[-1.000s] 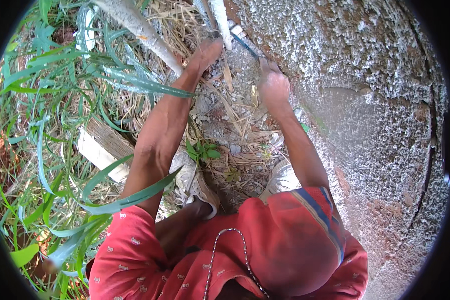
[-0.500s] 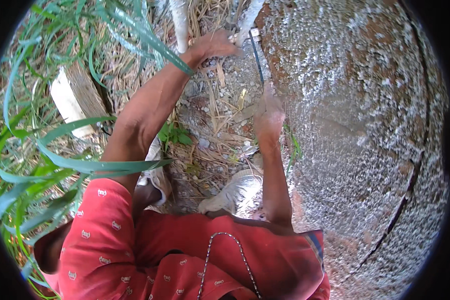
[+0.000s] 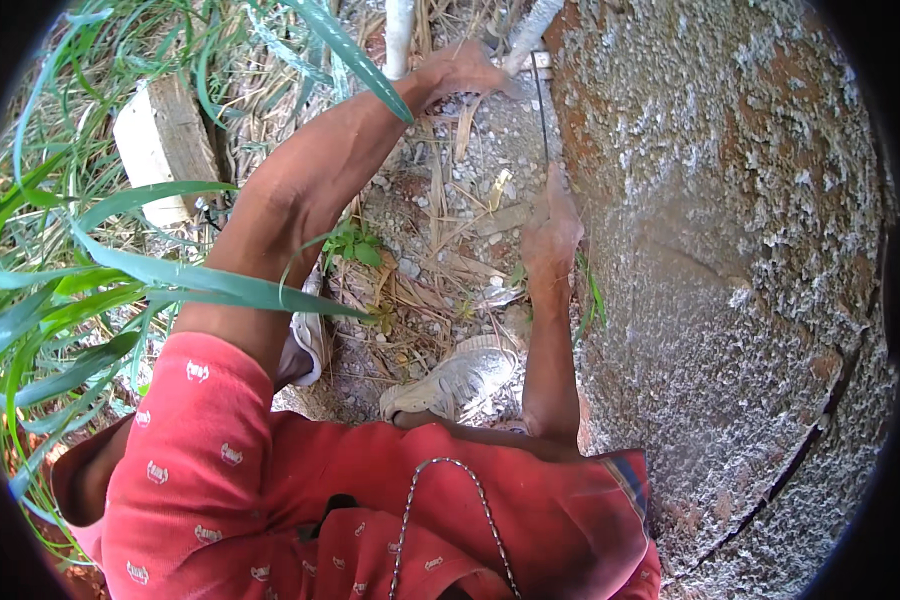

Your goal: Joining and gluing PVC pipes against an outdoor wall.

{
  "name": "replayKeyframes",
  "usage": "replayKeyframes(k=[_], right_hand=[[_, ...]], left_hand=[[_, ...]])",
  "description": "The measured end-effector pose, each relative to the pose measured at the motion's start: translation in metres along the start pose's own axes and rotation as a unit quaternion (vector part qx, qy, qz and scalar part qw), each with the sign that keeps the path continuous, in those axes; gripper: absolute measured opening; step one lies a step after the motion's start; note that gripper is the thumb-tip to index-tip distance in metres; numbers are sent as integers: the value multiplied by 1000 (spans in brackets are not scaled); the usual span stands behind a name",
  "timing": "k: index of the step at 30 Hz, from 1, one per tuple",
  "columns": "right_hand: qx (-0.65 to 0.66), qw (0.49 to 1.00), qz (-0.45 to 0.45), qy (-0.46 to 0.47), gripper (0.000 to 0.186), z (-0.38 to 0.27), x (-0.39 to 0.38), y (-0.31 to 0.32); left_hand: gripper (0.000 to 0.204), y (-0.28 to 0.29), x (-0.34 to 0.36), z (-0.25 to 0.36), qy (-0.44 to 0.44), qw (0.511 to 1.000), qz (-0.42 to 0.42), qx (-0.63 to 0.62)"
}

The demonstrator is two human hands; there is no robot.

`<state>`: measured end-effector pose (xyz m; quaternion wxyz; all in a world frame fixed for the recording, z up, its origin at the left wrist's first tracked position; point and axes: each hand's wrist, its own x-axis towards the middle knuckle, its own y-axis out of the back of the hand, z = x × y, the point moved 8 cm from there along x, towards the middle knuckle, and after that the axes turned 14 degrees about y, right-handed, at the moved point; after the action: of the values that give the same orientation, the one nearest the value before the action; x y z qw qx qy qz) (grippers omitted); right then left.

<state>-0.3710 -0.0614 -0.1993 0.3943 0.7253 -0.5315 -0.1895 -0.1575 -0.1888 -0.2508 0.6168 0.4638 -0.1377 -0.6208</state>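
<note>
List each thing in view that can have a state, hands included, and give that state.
right hand, closed on a thin dark tool
thin dark tool, held, far end at a small white piece; contact unclear
small white piece, partly hidden
left hand, blurred; grip unclear
block, tilted in grass
shoe on the right, dusted white
rough surface, with a long dark gap

Rod (image 3: 541, 108) left of wall (image 3: 710, 270)

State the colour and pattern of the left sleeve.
Left sleeve: red, with small white motifs, in the head view.
</note>
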Motion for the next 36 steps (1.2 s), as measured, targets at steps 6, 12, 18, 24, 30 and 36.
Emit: replayKeyframes(k=[6, 12, 18, 24, 30, 36], right_hand=[[15, 999, -7, 33, 50, -8, 10, 3], [-59, 996, -47, -46, 58, 5, 8, 3], [-67, 993, -61, -79, 55, 9, 19, -11], [-94, 994, -47, -34, 67, -8, 28, -20], [-120, 992, -33, -21, 69, -3, 25, -22], [-133, 988, -33, -67, 54, 1, 20, -13]], left_hand=[[42, -6, 10, -8, -11, 995, -40, -94], [45, -12, -5, 16, 14, 987, -160, 9], [48, -32, 29, -23, 14, 972, -134, -195], [61, -24, 52, -58, -27, 994, -79, -74], [57, -8, 22, -19, -322, 940, -35, -109], [75, -25, 23, -11, -21, 988, -151, 0]])
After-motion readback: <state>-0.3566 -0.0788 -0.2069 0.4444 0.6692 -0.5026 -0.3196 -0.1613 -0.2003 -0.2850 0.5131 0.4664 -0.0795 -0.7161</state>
